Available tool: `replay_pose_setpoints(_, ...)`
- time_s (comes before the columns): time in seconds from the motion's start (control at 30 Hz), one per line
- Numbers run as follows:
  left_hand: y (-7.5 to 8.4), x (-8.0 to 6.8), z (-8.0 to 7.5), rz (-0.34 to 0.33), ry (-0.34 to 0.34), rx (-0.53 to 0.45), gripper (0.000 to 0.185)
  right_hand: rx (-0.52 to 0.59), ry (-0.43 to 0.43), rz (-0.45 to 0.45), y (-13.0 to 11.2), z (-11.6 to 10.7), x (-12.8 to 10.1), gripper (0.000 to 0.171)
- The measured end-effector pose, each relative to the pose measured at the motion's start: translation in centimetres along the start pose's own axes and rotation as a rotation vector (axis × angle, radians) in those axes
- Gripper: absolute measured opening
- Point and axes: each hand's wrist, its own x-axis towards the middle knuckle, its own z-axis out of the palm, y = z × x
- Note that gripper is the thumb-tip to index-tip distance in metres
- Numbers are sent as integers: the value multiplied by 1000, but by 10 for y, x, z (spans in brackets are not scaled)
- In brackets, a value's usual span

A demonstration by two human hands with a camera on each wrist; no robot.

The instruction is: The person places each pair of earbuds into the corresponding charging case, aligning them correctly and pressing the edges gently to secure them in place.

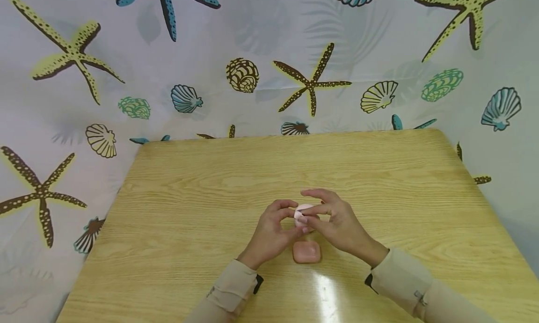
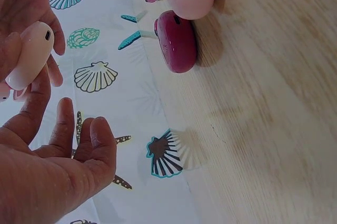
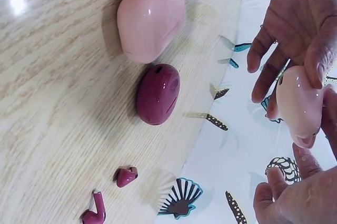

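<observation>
A glossy light pink earbud case with a dark slot is held up between both hands. My left hand grips it from the left, thumb below and fingers behind. From the right, my right hand pinches it with thumb and forefinger, its other fingers spread. A small pink part sticks out at the case's end in the right wrist view; fingers hide most of it, and I cannot tell whether it is an earbud or the lid.
A larger pink case lies on the wooden table just in front of the hands. Beside it are a magenta case and two magenta earbuds, one small and one with a stem. A shell-patterned cloth hangs behind.
</observation>
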Motion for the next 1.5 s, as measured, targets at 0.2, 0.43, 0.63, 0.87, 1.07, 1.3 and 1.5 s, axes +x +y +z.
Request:
replay_pose_setpoints(0.2,-1,-1,1,11,11,3,21,-8,2,-11,4,2,-1,10)
replay_pose_setpoints(0.43,-1,-2,1,14,12,-9,20,-72,22,-71,4,2,-1,7)
replay_pose_setpoints(0.63,0,-2,1,22,15,-10,21,-218,110,-216,5,3,0,7)
replay_pose_setpoints(0.87,0,-2,1,22,19,-13,20,-231,132,-246,5,4,0,9)
replay_pose_setpoints(1.07,1,-2,0,23,21,-17,21,-298,144,-310,5,4,0,14)
replay_pose_setpoints(1.3,1,-2,0,32,29,-13,21,-304,155,-386,6,5,1,18)
replay_pose_setpoints(1.5,1,-2,0,30,24,-13,20,-299,145,-430,5,6,2,21)
